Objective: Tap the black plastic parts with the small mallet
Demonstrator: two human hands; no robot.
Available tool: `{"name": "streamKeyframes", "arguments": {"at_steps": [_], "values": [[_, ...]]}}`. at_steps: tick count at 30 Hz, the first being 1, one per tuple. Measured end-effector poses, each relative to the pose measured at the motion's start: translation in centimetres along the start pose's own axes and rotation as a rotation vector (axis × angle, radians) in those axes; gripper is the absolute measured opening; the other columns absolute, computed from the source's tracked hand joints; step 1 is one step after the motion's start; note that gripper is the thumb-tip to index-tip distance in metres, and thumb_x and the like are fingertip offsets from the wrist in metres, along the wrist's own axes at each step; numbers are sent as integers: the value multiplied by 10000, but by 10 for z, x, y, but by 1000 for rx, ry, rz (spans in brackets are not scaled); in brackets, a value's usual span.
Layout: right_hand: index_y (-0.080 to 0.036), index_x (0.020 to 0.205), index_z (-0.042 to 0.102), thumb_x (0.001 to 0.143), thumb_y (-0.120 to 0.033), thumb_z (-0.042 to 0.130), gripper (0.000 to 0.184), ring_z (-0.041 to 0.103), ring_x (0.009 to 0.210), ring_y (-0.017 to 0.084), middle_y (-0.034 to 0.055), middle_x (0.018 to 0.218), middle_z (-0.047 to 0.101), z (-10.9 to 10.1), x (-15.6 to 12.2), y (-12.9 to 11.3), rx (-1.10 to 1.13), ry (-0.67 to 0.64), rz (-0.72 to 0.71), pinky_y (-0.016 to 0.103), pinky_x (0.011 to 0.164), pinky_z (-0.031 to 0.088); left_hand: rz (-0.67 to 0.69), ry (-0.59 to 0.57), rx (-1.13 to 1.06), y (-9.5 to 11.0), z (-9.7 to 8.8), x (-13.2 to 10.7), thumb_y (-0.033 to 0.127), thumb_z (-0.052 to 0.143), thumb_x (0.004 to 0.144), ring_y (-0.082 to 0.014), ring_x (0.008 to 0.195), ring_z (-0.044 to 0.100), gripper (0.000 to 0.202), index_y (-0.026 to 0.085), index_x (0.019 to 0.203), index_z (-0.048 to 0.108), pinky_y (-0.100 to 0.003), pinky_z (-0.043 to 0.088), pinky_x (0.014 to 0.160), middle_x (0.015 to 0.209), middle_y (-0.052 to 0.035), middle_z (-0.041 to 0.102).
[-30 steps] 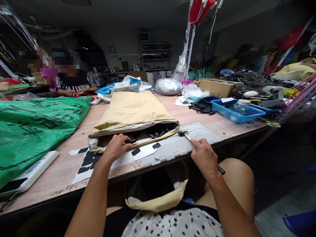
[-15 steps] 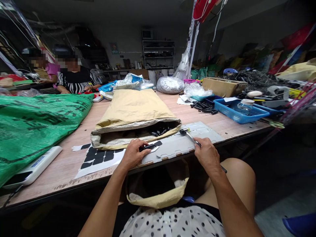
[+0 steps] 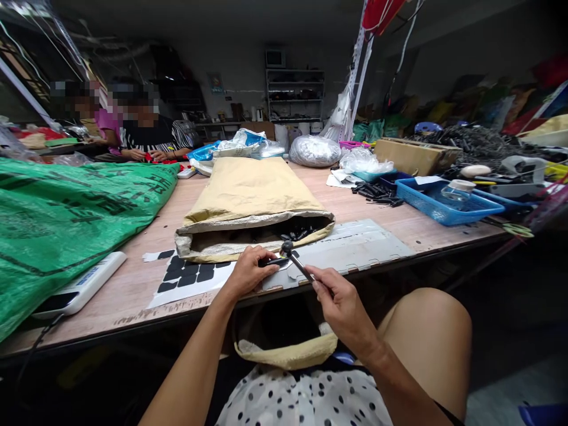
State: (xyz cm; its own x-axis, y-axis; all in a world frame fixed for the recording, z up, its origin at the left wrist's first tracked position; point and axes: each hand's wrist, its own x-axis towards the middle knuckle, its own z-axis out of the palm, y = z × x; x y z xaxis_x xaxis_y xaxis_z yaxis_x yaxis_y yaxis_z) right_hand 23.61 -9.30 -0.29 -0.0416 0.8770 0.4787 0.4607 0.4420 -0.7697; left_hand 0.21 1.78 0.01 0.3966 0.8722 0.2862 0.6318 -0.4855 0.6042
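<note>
My left hand (image 3: 249, 271) pinches a small black part (image 3: 271, 261) flat against the grey metal plate (image 3: 355, 248) at the table's near edge. My right hand (image 3: 339, 302) grips the thin handle of a small hammer (image 3: 293, 259), whose head hovers right over that black part. Just behind lies a tan paper sack (image 3: 252, 201), its open mouth showing several black parts (image 3: 297, 232) inside. A sheet of black adhesive pads (image 3: 189, 275) lies left of my left hand.
A green woven sack (image 3: 66, 213) and a white scale (image 3: 80, 287) fill the left side. Blue trays (image 3: 444, 204), a cardboard box (image 3: 415, 155) and a heap of black parts sit at the right. Two people work at the far left. An open sack (image 3: 288, 352) hangs under the table edge.
My left hand drew a black part out of the sack and set it on the plate. My right hand swung the hammer leftward from the plate until its head came over the part.
</note>
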Motion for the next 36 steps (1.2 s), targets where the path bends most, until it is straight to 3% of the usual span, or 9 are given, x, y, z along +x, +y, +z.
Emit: {"name": "streamKeyframes", "arguments": {"at_steps": [5,8,10,16,21,26,31,36], "values": [[-252,1379,616,1014,-181,412,425,641,987,169,77,1054,648,19,-2,-7,-61,18,-117,304,926,539,19,-13,8,-4,1,1,365,698,841,-248,965,570,181,225,929,771,-375,409,889,925,-37,702],[-253,1381,618,1010,-162,397,442,634,888,158,65,983,622,27,-3,-4,-119,-17,-97,284,854,550,30,-13,32,-3,1,1,366,682,851,-234,899,554,169,213,812,739,-357,412,829,834,-25,660],[-251,1357,639,1006,-163,401,433,619,828,153,51,925,603,27,-2,-2,-146,-42,-69,277,814,547,29,-22,38,-2,0,0,358,675,856,-229,877,549,175,211,778,730,-354,412,817,809,-22,646],[-241,1383,618,1015,-190,409,427,628,919,159,63,997,617,17,-2,0,-112,39,-64,287,892,529,-6,7,-19,1,0,0,322,715,820,-249,980,582,189,223,965,786,-377,422,903,930,-39,703],[-226,1324,663,1010,-186,401,411,634,867,152,52,937,622,17,-5,3,-131,3,-14,272,855,532,-17,2,-7,2,0,0,312,718,812,-252,974,576,168,219,938,780,-385,412,899,925,-40,707],[-239,1309,674,997,-212,429,397,638,897,164,56,980,640,-3,2,8,-226,132,9,281,862,519,-16,25,-75,4,-3,-2,289,715,806,-252,1006,567,155,224,944,738,-384,413,911,959,-34,694],[-250,1257,703,953,-188,477,384,628,924,184,51,1010,648,-33,6,31,-601,238,171,290,809,480,-29,67,-198,3,-4,-4,245,695,793,-237,1009,570,168,219,959,692,-363,429,915,964,-27,656],[-247,1208,722,942,-167,498,357,592,862,174,59,988,638,-43,6,52,-845,265,235,284,726,425,-39,56,-204,2,-4,-4,263,679,811,-243,1023,570,177,222,983,693,-366,435,915,989,-36,665]]}}
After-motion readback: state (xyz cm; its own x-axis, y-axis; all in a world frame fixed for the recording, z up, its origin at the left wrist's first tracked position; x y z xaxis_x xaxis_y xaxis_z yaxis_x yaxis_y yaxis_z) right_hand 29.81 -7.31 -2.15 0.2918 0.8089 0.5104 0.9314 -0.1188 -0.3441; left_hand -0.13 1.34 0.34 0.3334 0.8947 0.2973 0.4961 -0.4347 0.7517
